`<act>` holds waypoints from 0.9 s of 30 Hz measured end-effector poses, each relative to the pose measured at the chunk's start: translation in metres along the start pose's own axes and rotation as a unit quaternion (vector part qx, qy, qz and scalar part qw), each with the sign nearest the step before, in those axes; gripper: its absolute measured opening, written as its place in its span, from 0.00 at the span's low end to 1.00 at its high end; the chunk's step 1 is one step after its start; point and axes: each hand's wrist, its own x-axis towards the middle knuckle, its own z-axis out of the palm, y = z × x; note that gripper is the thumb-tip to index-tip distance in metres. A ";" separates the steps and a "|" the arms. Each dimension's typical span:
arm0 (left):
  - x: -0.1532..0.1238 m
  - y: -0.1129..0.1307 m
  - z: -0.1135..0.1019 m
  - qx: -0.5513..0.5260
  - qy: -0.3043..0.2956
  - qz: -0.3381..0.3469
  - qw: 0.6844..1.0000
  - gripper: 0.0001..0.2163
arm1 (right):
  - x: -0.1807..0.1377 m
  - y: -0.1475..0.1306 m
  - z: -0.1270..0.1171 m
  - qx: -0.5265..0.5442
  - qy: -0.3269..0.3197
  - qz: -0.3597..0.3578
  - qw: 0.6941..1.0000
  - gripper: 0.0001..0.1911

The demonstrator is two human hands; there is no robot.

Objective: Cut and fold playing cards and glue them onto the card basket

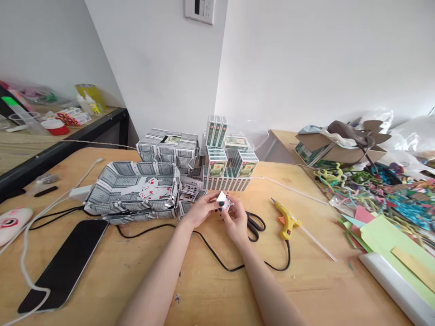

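Observation:
Between my two hands is a playing card (222,197) with a white corner bent up and red marks on its face. My left hand (204,209) pinches it from the left, and my right hand (237,222) grips it from the right. Black-handled scissors (255,225) lie just right of my right hand, their blades hidden. To the left stands a tray built of folded cards (108,183), with loose cut card pieces (152,189) inside. Loose playing cards (190,188) lie between that tray and my left hand.
A yellow glue gun (287,219) lies at right, its black cord curving under my forearms. Stacked card boxes (226,170) and a folded-card structure (170,149) stand behind. At left is a black phone (64,265) with a white cable. Colored paper (390,244) and pipe cleaners (397,199) cover the right side.

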 end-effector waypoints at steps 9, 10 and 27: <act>-0.004 -0.010 0.010 -0.046 0.057 0.042 0.996 0.18 | 0.001 0.004 -0.001 -0.019 0.015 -0.037 0.999 0.19; -0.004 -0.011 0.011 -0.055 0.060 0.046 0.996 0.18 | 0.001 0.004 -0.001 -0.019 0.019 -0.038 0.999 0.18; -0.005 -0.014 0.016 -0.164 0.055 0.049 0.984 0.13 | -0.001 0.000 0.002 -0.039 0.073 -0.077 0.994 0.06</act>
